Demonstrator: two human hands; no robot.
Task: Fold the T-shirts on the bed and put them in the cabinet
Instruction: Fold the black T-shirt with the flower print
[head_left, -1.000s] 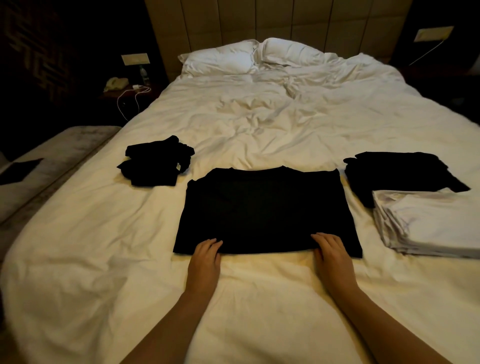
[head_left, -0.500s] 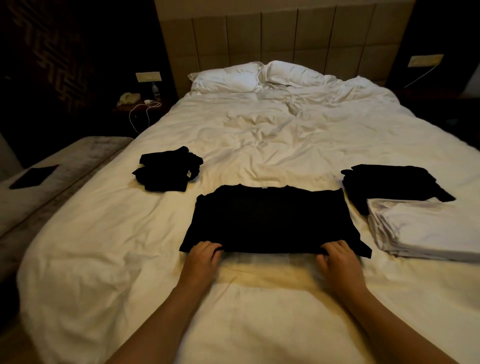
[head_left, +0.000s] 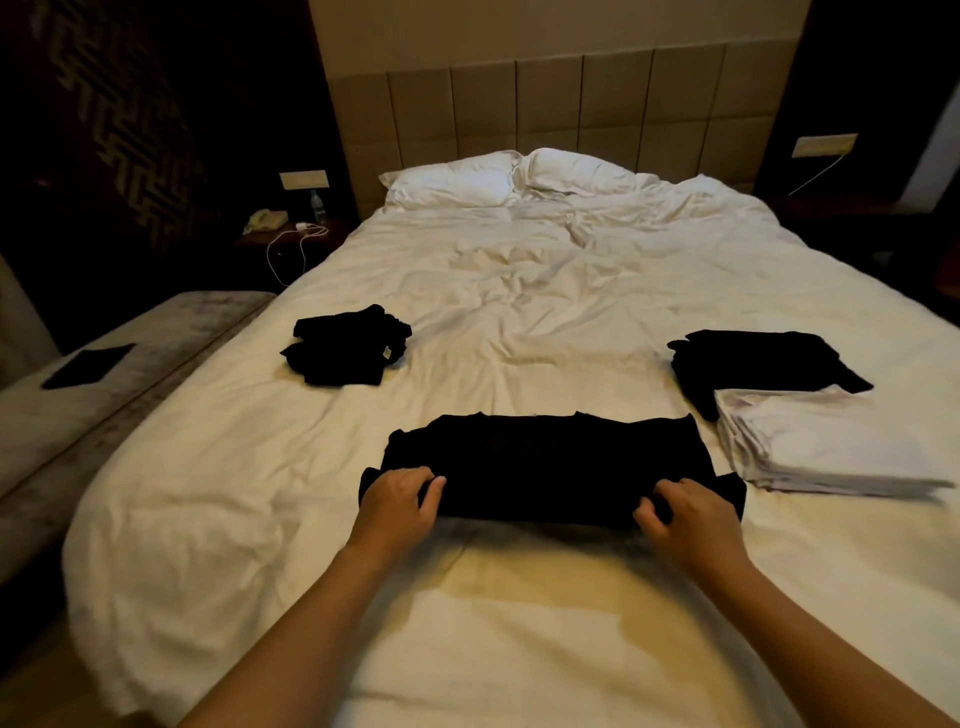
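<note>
Both hands were down on the near edge of the black T-shirt (head_left: 545, 457), which lay flat and partly folded on the white bed (head_left: 519, 312) right in front of the person. The left hand (head_left: 397, 501) had its fingers curled around the shirt's near left corner, thumb tucked toward the fabric; the right hand (head_left: 688, 512) pinched the near right corner the same way, knuckles up. The hem between the hands looked lifted just off the sheet, with a shadow under it. Beyond the left hand and further to its left sat a crumpled black garment (head_left: 345, 351), apart from the shirt. Just to the right of the right hand lay a stack of folded white cloth (head_left: 815, 447), and behind that stack, touching it, a folded black garment (head_left: 758, 358). Far beyond both hands, two pillows (head_left: 514, 176) rested against the padded headboard (head_left: 571, 104).
</note>
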